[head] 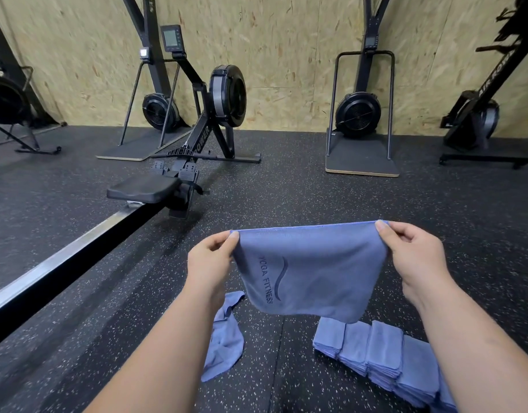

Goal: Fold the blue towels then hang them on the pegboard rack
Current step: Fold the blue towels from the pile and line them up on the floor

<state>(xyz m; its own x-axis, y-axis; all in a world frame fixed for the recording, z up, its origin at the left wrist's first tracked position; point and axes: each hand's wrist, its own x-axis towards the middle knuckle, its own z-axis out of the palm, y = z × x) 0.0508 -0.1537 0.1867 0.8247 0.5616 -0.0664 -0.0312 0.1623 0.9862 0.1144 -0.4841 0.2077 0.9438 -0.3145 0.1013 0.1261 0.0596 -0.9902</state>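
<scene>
the left hand and right hand each pinch a top corner of a soft blue microfibre towel printed "yoga fitness", fingers clamped on the cloth, holding it up over the black speckled rubber floor. it seems doubled over, so this fold looks partway. a row of folded blue towel stacks lies on the floor under the right forearm, and one crumpled blue towel beside the left forearm awaits folding. no pegboard rack shows, so i judge no hanging has begun.
</scene>
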